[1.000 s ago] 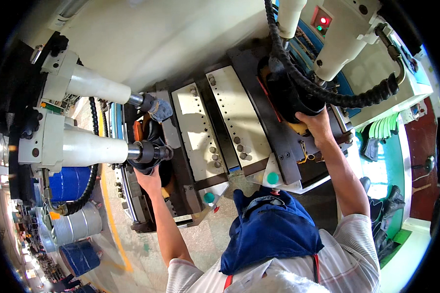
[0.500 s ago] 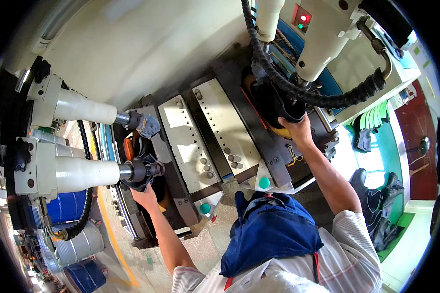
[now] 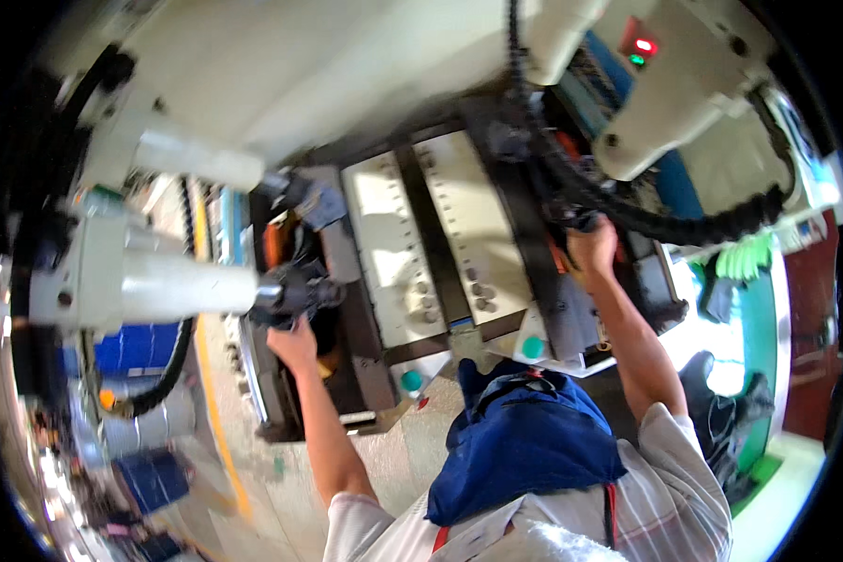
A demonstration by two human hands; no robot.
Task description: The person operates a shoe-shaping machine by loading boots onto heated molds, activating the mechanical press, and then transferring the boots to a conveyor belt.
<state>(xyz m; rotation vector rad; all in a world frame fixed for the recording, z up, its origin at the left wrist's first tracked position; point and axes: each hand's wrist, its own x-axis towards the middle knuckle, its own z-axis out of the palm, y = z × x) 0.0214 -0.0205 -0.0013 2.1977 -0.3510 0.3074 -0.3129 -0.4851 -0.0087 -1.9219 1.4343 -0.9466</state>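
Where left fingers (image 3: 287, 337) and right fingers (image 3: 598, 234) grip, black boots (image 3: 273, 319) lie beyond.

Two plates (image 3: 393, 248) between left hand (image 3: 295, 347) and right hand (image 3: 592, 247), buttons (image 3: 532, 347) at near ends, drums (image 3: 150, 480) far left

Your blue apron (image 3: 534, 454) is matt, crumpled cloth; your pale striped shirt (image 3: 679, 501), soft fabric. The dark piece (image 3: 277, 318) at your left hand (image 3: 295, 346) looks matt, though blurred. Two white plates (image 3: 482, 225) look like smooth painted metal, dotted with holes. The lower white cylinder (image 3: 187, 284) at your left is smooth and glossy; the ribbed black hose (image 3: 721, 230) looks like plastic or rubber
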